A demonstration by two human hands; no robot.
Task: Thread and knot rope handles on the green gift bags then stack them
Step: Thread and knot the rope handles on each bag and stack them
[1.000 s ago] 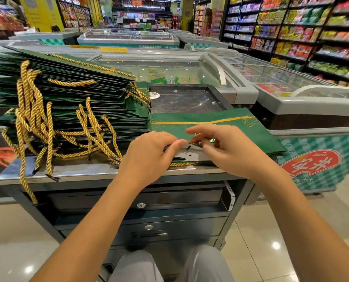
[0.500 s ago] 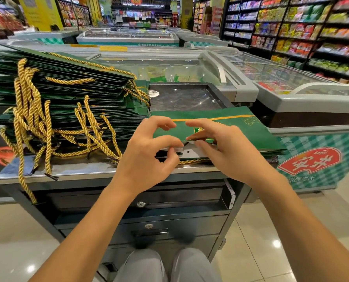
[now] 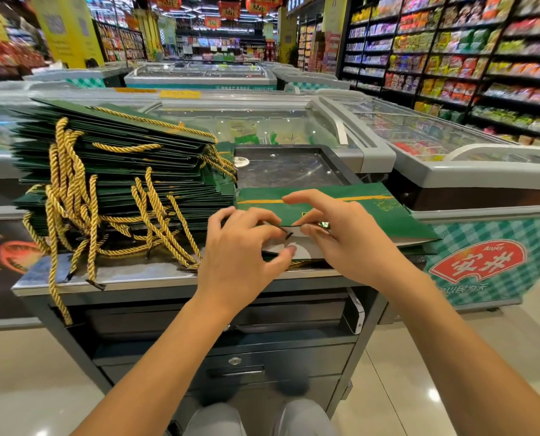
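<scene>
Since half a second ago the left hand (image 3: 243, 247) has brought its raised fingers down onto the open lip of the gift bag (image 3: 372, 212), closing up against the right hand (image 3: 353, 243).

The largest thing in view is the stack of finished bags (image 3: 114, 165) in the upper left of the frame. Its gold rope handles (image 3: 70, 196) spill over the near edge of the steel tabletop (image 3: 136, 275). Just right of the stack, at centre frame, the gift bag in work lies flat on the tabletop, its white inside showing at the near edge.

The left hand pinches that lip, fingers above and thumb beneath. The right hand pinches it just beside, with its index finger stretched out over the green face. Between them a dark rope tip (image 3: 289, 236) shows at the lip.

The bag looks light and is probably stiff, smooth card that would crease if bent. It is likely best held at the lip beside the hole. The rope looks limp, so the firm tip should lead it through.
</scene>
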